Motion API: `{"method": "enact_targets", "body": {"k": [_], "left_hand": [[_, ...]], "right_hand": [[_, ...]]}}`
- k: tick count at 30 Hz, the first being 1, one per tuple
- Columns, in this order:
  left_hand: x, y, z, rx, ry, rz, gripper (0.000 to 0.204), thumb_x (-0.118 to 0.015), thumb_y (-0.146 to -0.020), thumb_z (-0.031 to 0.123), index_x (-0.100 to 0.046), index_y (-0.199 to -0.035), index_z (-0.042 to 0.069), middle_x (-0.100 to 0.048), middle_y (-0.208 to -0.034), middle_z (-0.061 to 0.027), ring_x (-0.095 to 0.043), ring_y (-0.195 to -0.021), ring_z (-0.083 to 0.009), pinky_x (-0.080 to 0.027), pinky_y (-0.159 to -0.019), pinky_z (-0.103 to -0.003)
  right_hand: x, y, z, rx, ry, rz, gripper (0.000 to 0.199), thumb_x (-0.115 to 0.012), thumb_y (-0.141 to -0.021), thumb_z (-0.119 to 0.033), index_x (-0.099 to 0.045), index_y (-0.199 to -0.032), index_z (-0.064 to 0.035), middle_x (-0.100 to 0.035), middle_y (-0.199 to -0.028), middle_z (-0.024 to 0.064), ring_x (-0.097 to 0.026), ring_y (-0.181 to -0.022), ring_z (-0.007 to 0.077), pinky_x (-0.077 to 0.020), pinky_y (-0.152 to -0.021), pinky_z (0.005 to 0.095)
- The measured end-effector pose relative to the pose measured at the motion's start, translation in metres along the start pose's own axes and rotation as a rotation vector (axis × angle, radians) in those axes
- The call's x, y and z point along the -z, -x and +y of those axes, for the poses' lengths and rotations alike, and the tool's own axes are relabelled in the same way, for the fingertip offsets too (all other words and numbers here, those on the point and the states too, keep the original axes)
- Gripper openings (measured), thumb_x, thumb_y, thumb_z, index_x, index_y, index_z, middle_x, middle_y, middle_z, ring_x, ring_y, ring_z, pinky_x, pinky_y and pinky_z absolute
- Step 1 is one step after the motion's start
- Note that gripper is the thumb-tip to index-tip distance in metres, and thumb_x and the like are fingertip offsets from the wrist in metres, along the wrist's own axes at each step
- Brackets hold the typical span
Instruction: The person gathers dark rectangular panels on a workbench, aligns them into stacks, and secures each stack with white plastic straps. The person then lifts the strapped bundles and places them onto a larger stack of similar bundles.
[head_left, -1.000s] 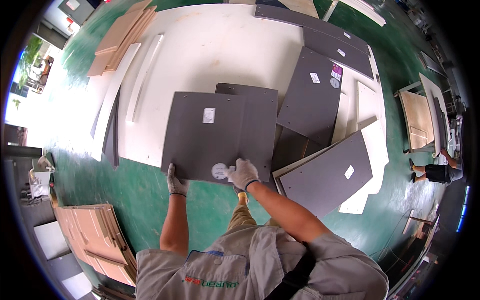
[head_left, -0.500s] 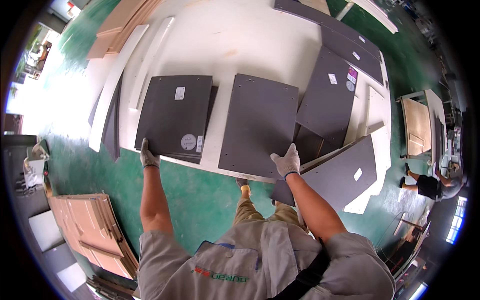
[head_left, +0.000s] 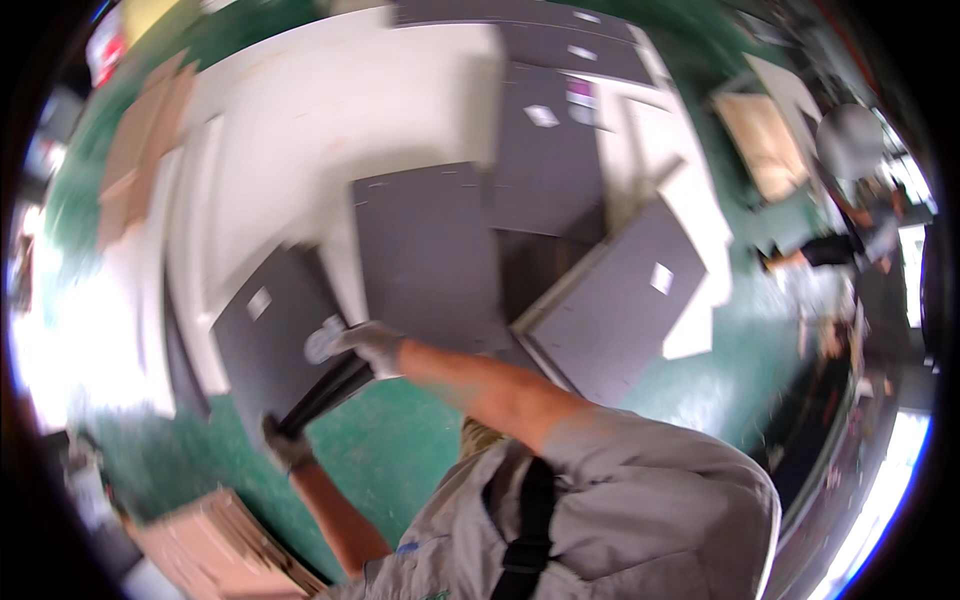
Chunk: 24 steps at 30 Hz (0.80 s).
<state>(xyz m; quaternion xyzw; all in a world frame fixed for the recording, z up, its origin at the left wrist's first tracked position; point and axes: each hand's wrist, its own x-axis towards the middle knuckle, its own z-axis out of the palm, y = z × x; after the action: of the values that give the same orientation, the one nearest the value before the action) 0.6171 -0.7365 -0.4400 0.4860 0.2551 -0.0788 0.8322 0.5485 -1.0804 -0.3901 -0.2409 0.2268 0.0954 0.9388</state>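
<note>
At the left of the head view a small stack of dark grey panels (head_left: pixel 275 335) sits turned at a slant over the table's near edge. My left hand (head_left: pixel 287 445), in a pale glove, is closed round its near corner. Reaching across from the right, my gloved right hand (head_left: pixel 372 348) is closed on the stack's right edge, beside a round pale sticker; its fingertips are smeared by motion. Another dark grey panel (head_left: pixel 430 250) lies flat just right of the stack, apart from my left hand and close to my right wrist.
More grey panels (head_left: pixel 548 160) with labels lie at the right on the white table (head_left: pixel 290 110); one slanted grey panel (head_left: pixel 625 300) overhangs its near edge. White strips (head_left: pixel 190 230) and brown boards (head_left: pixel 145 150) line the left side. Flattened cardboard (head_left: pixel 220 550) lies lower left. A person (head_left: pixel 850 240) is at far right.
My right hand has left the middle panel and crossed left to the stack's edge. The stack has turned and come nearer, my left hand still on its corner. The whole view has swung.
</note>
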Motion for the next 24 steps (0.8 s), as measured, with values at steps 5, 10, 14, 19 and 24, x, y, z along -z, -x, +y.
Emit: {"method": "enact_targets", "body": {"k": [5,10,14,19,24], "left_hand": [[-0.013,0.081,0.000,-0.081,0.068,0.217,0.039,-0.066,-0.100,0.032,-0.068,-0.124,0.002,-0.070,-0.120,-0.0145,-0.065,-0.110,-0.0280,-0.052,-0.097,-0.046],[-0.050,0.159,-0.029,-0.054,0.196,-0.341,0.044,-0.065,-0.099,0.025,-0.063,-0.134,-0.002,-0.065,-0.137,-0.0165,-0.063,-0.123,-0.0299,-0.049,-0.109,-0.047],[-0.137,0.219,-0.061,-0.011,0.071,-0.653,0.051,-0.068,-0.097,0.021,-0.057,-0.140,-0.003,-0.062,-0.140,-0.0149,-0.061,-0.125,-0.0301,-0.049,-0.110,-0.048],[-0.202,0.320,-0.153,0.014,-0.151,-0.697,0.056,-0.066,-0.089,0.000,-0.053,-0.144,0.002,-0.062,-0.135,-0.0110,-0.063,-0.121,-0.0255,-0.054,-0.104,-0.043],[-0.227,0.404,-0.246,0.194,-0.197,-0.574,0.045,-0.066,-0.089,0.000,-0.061,-0.134,0.003,-0.068,-0.124,-0.0059,-0.067,-0.110,-0.0202,-0.056,-0.096,-0.036]], "right_hand": [[-0.006,0.049,-0.010,0.045,0.331,0.037,0.040,-0.080,-0.072,-0.012,-0.073,-0.105,0.0075,-0.072,-0.105,0.0123,-0.066,-0.097,0.0213,-0.0526,-0.090,0.0361],[0.029,0.196,-0.054,0.153,0.463,-0.091,0.042,-0.079,-0.072,-0.015,-0.062,-0.107,0.0028,-0.063,-0.095,0.0050,-0.061,-0.090,0.0140,-0.0520,-0.084,0.0293],[0.090,0.301,-0.080,0.248,0.587,0.092,0.041,-0.077,-0.079,-0.013,-0.064,-0.115,0.0021,-0.066,-0.102,0.0083,-0.062,-0.095,0.0167,-0.0518,-0.085,0.0298],[0.171,0.395,-0.138,0.422,-0.182,0.390,0.039,-0.079,-0.088,-0.010,-0.067,-0.122,0.0034,-0.071,-0.115,0.0151,-0.068,-0.107,0.0253,-0.0570,-0.093,0.0381],[0.259,0.478,-0.134,0.553,-0.126,0.509,0.047,-0.082,-0.087,-0.013,-0.065,-0.126,0.0065,-0.071,-0.116,0.0153,-0.071,-0.102,0.0266,-0.0592,-0.094,0.0383]]}}
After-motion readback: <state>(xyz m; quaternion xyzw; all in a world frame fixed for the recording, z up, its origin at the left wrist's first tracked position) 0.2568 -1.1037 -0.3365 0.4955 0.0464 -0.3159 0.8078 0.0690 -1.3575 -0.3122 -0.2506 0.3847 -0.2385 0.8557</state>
